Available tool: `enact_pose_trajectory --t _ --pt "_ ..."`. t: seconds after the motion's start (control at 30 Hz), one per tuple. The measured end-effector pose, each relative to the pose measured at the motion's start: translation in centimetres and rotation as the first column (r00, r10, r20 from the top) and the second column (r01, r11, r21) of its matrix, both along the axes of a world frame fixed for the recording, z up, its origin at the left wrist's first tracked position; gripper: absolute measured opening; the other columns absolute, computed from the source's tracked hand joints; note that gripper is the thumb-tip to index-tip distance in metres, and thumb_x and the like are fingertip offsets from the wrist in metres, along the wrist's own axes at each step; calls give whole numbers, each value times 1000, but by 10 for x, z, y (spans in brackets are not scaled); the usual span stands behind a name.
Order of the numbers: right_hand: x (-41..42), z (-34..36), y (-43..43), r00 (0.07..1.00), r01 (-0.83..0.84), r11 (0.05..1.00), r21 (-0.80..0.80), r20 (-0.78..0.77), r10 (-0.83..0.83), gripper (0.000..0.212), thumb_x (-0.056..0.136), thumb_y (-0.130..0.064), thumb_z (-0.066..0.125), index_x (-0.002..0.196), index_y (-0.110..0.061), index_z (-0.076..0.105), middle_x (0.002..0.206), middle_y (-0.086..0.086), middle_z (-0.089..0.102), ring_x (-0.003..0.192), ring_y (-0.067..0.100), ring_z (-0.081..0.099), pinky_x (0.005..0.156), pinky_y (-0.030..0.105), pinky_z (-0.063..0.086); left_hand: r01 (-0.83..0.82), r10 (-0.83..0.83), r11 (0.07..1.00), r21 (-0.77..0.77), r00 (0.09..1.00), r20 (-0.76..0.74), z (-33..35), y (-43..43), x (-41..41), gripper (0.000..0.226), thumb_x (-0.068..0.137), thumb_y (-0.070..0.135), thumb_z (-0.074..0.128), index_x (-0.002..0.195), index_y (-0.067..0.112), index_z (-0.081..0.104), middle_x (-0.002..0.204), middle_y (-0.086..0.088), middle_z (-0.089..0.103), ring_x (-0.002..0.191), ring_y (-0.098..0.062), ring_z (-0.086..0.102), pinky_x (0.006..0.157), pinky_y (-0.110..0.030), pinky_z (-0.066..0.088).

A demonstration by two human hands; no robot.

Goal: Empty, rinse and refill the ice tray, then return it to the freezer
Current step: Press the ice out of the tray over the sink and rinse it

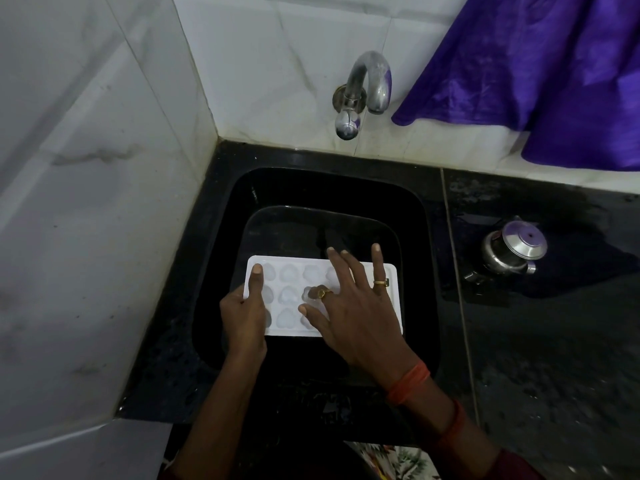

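Left hand (242,318) clamped on short edge of ice tray (292,273), right hand (358,317) beside it spread flat on top, sink (414,220) walls close around both

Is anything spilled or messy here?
Yes. Water looks spilled on the black counter right of the sink: a dark, shiny wet patch spreads around the small steel pot. The ice tray over the sink looks level.

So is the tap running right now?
Off: no stream falls from the tap spout into the black sink below.
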State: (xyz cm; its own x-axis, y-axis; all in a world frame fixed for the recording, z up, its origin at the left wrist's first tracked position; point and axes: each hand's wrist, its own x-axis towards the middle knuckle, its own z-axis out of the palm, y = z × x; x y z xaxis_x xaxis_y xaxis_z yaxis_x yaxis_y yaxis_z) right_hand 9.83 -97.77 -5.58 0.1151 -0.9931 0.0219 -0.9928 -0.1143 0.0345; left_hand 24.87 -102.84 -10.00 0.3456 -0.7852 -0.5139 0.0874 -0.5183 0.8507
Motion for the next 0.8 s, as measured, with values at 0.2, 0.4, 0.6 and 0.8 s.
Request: enact_pose_trajectory --t 0.2,0.4,0.6,0.8 --pt "0 3 1 1000 -11 1000 -7 10 11 55 98 -62 34 100 -28 78 151 16 48 140 31 46 123 58 -7 -20 20 1000 0 1000 -15 2 -1 2 48 94 47 67 77 2 66 74 -7 69 72 -26 69 70 -40 58" --pt "4 2 2 1000 -22 997 70 3 22 58 98 -65 29 112 -32 75 156 15 43 144 29 41 122 56 -14 -21 21 1000 -6 1000 -10 4 -1 3 47 94 45 66 80 0 67 73 -6 69 70 -24 68 67 -37 57" --pt "7 5 3 999 -35 999 11 21 35 56 99 -63 30 111 -31 75 153 14 46 142 28 43 123 57 -10 -18 18 1000 -21 1000 -8 7 1 4 42 96 43 65 72 8 66 68 0 68 60 -13 67 48 -23 50" --pt "9 -2 6 998 -60 998 -4 30 60 56 100 -63 34 110 -26 76 151 16 48 142 30 44 122 61 1 -17 16 999 -42 1000 -22 8 3 6 42 96 41 65 72 7 65 65 1 68 55 -10 67 46 -20 50"
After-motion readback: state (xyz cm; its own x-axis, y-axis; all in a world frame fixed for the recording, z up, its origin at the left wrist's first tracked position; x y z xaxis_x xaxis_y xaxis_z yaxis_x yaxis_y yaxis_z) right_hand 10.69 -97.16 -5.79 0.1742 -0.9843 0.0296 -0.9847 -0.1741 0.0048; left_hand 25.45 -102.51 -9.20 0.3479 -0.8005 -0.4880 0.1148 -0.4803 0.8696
